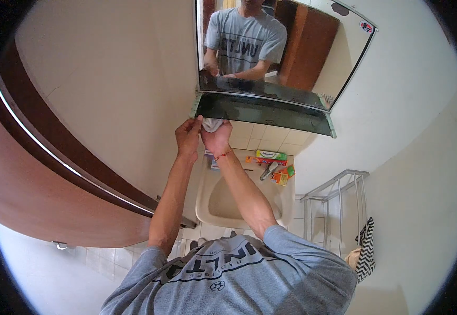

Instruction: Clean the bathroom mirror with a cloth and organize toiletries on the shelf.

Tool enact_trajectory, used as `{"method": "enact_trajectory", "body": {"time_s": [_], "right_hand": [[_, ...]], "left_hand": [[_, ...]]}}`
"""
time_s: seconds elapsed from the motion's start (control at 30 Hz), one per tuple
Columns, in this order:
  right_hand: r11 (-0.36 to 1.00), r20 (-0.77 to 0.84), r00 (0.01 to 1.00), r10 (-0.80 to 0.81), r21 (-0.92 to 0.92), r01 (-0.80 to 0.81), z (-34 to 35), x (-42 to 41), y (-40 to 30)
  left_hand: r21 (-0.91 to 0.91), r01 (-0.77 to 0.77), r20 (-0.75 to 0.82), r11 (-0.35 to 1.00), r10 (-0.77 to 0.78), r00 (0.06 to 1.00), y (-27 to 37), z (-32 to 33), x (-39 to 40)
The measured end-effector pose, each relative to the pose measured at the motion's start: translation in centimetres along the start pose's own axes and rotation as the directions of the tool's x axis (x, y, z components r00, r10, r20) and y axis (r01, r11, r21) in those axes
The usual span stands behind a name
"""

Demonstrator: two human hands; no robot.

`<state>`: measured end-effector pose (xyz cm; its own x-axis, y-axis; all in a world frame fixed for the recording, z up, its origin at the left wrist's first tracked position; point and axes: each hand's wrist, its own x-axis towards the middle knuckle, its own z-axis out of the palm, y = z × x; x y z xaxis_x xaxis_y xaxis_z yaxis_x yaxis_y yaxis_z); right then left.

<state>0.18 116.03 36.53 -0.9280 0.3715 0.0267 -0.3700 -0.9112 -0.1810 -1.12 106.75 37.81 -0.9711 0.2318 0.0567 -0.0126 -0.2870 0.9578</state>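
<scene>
A dark glass shelf (264, 114) with pale green end brackets is fixed to the wall under the mirror (311, 47). My right hand (217, 138) holds a bunched whitish cloth (212, 124) against the shelf's front edge, near its left end. Just left of it, my left hand (188, 136) is raised to the shelf's left front corner, with a fingertip at the edge. Its other fingers are curled, and whether they grip the shelf or the cloth is hidden. Both forearms reach over a cream washbasin (201, 197).
On the basin's back rim lie a green-and-white box (271, 154), a red-orange pack (266, 161) and orange sachets (279, 178), around a metal tap (269, 171). A metal rack (339, 193) with patterned cloth (366, 252) stands right. A brown door (67, 197) is left.
</scene>
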Motion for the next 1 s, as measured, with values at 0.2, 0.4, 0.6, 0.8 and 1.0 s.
{"method": "enact_trajectory", "body": {"time_s": [0.2, 0.4, 0.6, 0.8, 1.0], "right_hand": [[0.997, 0.221, 0.975, -0.033, 0.075, 0.017, -2.3, -0.1, -1.7], [0.987, 0.142, 0.983, -0.12, 0.12, 0.104, -2.3, -3.6, -6.7], [0.963, 0.045, 0.969, -0.245, 0.128, 0.237, -4.0, -7.3, -14.9], [0.879, 0.078, 0.875, -0.477, 0.07, 0.473, -5.6, -10.1, -23.5], [0.748, -0.088, 0.752, -0.653, 0.08, 0.659, -5.1, -11.9, -29.1]], "left_hand": [[0.009, 0.051, 0.009, 0.999, -0.051, 0.999, 0.3, -0.2, 0.0], [-0.038, 0.086, 0.005, 0.996, -0.085, 0.996, -0.2, 1.7, -0.2], [-0.061, 0.035, -0.034, 0.998, -0.037, 0.999, -0.5, 2.2, -0.1], [-0.073, 0.023, -0.039, 0.997, -0.026, 0.999, -0.6, 2.2, 0.1], [-0.103, 0.036, -0.045, 0.994, -0.041, 0.998, -0.6, 2.5, -0.1]]}}
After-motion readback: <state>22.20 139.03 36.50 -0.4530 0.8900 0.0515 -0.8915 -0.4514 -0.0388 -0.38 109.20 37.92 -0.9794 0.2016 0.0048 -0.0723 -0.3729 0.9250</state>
